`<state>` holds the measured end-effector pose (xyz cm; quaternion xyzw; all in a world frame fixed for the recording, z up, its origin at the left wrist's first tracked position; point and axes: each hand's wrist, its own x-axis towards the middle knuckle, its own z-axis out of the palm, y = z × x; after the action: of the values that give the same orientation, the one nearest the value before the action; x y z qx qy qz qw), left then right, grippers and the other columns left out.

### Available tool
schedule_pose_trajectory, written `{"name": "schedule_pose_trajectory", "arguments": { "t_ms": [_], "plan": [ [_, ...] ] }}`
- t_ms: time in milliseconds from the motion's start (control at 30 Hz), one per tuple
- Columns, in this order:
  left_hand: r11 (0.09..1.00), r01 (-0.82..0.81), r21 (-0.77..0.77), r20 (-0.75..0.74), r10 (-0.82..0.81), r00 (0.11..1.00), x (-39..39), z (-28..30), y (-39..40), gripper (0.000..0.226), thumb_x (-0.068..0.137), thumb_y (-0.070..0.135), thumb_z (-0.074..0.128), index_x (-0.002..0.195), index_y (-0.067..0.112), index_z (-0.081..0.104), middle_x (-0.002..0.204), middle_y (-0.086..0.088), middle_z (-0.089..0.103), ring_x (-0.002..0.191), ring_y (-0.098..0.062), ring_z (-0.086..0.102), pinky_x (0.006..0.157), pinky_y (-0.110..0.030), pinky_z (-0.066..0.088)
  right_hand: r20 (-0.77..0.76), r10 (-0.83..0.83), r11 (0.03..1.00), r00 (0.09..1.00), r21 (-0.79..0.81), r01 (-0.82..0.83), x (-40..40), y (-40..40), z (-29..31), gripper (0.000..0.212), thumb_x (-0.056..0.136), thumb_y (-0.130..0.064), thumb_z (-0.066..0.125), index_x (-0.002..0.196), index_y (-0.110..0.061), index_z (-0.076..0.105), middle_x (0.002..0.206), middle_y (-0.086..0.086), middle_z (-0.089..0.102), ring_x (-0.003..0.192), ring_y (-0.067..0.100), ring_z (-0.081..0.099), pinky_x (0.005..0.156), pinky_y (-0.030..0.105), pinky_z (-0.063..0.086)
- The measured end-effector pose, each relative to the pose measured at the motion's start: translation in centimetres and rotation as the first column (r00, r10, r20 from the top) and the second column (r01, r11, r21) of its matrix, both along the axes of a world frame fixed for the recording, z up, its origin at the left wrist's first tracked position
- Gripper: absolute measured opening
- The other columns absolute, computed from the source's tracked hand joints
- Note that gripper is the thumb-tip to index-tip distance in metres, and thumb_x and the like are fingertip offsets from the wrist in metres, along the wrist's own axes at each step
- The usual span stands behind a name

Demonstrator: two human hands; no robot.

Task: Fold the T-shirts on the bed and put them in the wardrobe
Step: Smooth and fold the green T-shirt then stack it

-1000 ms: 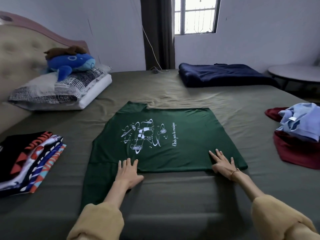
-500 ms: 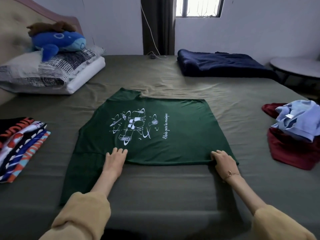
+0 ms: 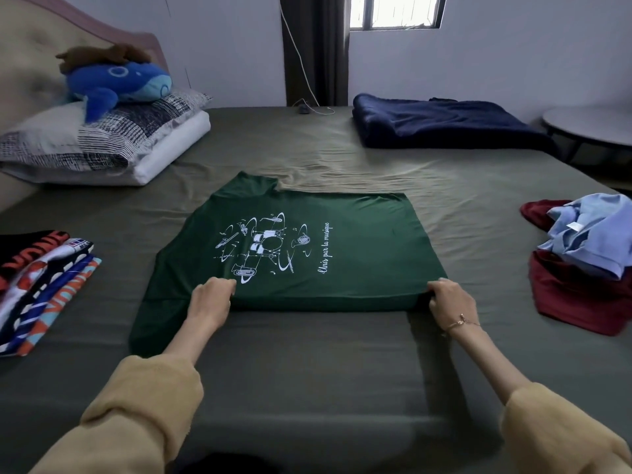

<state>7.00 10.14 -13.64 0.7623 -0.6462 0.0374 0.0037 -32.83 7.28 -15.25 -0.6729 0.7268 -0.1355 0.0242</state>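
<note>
The bed (image 3: 342,371) fills nearly all I see, its olive sheet rumpled into ridges past the middle and smooth toward me. At its head, on my left, a padded headboard (image 3: 30,46) rises behind two stacked pillows (image 3: 113,145), the upper one in black-and-white print, the lower one white. A dark blue blanket (image 3: 441,123) lies folded at the far right, near the wall, with a grey round table (image 3: 595,126) just beyond the bed's edge. A dark curtain (image 3: 314,49) hangs beside the window (image 3: 396,12).

The green shirt (image 3: 307,248) lies in the middle of the bed, print side up, with white instruments and a line of script. Its right part is folded to a straight edge, while the left part spreads wider toward me. On my far right a red shirt (image 3: 581,295) lies crumpled, and a light blue shirt (image 3: 595,234) is heaped on top of it. On my left sits a stack (image 3: 41,285) of folded shirts in black, red, white and blue.

A blue whale toy (image 3: 119,83) rests on the top pillow, with a brown plush (image 3: 102,54) on its back.

My left hand (image 3: 210,301) grips the near edge of the green shirt, fingers curled over the cloth. My right hand (image 3: 449,301) pinches the near right corner of the same edge, which stands a little off the sheet. A thin bracelet (image 3: 461,321) circles my right wrist, and both my sleeves (image 3: 143,405) are tan.
</note>
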Motion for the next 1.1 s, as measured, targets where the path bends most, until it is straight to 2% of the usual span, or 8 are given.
{"name": "schedule_pose_trajectory", "arguments": {
  "t_ms": [167, 333, 567, 767, 867, 967, 1100],
  "plan": [
    [0.998, -0.042, -0.041, -0.003, 0.042, 0.999, 0.5, 1.5, -4.2, 0.025, 0.083, -0.007, 0.042, 0.096, 0.006, 0.060, 0.101, -0.014, 0.064, 0.096, -0.032, 0.060, 0.079, -0.036, 0.044, 0.070, -0.033, 0.997, 0.997, -0.065, 0.038, -0.6, -4.2, 1.7, 0.022, 0.087, -0.002, 0.045, 0.101, -0.004, 0.062, 0.105, 0.015, 0.058, 0.098, 0.034, 0.056, 0.066, 0.033, 0.038],
    [0.997, -0.072, -0.024, 0.024, 0.073, 0.997, 0.5, 1.6, -9.4, 0.025, 0.086, -0.006, 0.042, 0.097, 0.006, 0.060, 0.102, -0.013, 0.064, 0.096, -0.031, 0.060, 0.078, -0.034, 0.044, 0.263, -0.078, 0.992, 0.962, -0.075, 0.101, -1.0, -9.1, 1.3, 0.024, 0.085, 0.005, 0.047, 0.102, -0.001, 0.062, 0.109, 0.021, 0.061, 0.103, 0.036, 0.055, 0.080, 0.040, 0.045],
    [0.992, -0.125, -0.002, -0.003, 0.125, 0.992, 0.4, -0.2, -16.4, 0.023, 0.087, -0.005, 0.041, 0.097, 0.005, 0.059, 0.102, -0.013, 0.064, 0.095, -0.031, 0.061, 0.078, -0.035, 0.043, 0.452, -0.188, 0.967, 0.872, -0.072, 0.246, -1.0, -14.5, -1.3, 0.020, 0.085, 0.007, 0.053, 0.105, 0.007, 0.053, 0.105, 0.031, 0.060, 0.101, 0.042, 0.056, 0.082, 0.040, 0.042],
    [0.975, -0.212, -0.073, -0.043, 0.209, 0.977, 0.3, -2.5, -18.0, 0.024, 0.088, -0.005, 0.040, 0.099, 0.004, 0.059, 0.101, -0.015, 0.065, 0.098, -0.031, 0.058, 0.087, -0.038, 0.039, 0.454, -0.200, 0.959, 0.868, -0.091, 0.269, -0.7, -15.8, -2.9, 0.023, 0.088, 0.001, 0.053, 0.108, 0.010, 0.048, 0.109, 0.033, 0.054, 0.100, 0.043, 0.053, 0.082, 0.041, 0.039],
    [0.948, -0.278, -0.156, -0.167, 0.252, 0.953, 0.0, -2.8, -18.3, 0.026, 0.086, -0.009, 0.038, 0.100, -0.003, 0.059, 0.101, -0.021, 0.063, 0.098, -0.036, 0.056, 0.081, -0.043, 0.041, 0.419, -0.179, 0.969, 0.890, -0.082, 0.234, -0.7, -16.0, -2.8, 0.024, 0.091, -0.001, 0.051, 0.111, 0.010, 0.046, 0.112, 0.032, 0.053, 0.100, 0.042, 0.052, 0.081, 0.040, 0.039],
    [0.903, -0.373, -0.212, -0.338, 0.290, 0.895, -0.3, -2.5, -18.8, 0.027, 0.087, -0.009, 0.034, 0.102, -0.005, 0.057, 0.106, -0.024, 0.060, 0.103, -0.039, 0.052, 0.079, -0.046, 0.042, 0.450, -0.198, 0.959, 0.871, -0.094, 0.267, -0.9, -16.0, -2.5, 0.021, 0.092, -0.003, 0.051, 0.109, 0.007, 0.046, 0.107, 0.032, 0.055, 0.096, 0.042, 0.054, 0.075, 0.038, 0.038],
    [0.891, -0.418, -0.179, -0.354, 0.338, 0.872, -0.2, -2.1, -19.6, 0.026, 0.089, -0.008, 0.035, 0.105, -0.006, 0.054, 0.112, -0.024, 0.058, 0.107, -0.039, 0.051, 0.079, -0.046, 0.042, 0.443, -0.217, 0.947, 0.870, -0.122, 0.298, -1.2, -16.1, -2.3, 0.019, 0.094, -0.011, 0.052, 0.106, 0.003, 0.046, 0.103, 0.030, 0.059, 0.092, 0.043, 0.057, 0.067, 0.037, 0.033]
  ]
}}
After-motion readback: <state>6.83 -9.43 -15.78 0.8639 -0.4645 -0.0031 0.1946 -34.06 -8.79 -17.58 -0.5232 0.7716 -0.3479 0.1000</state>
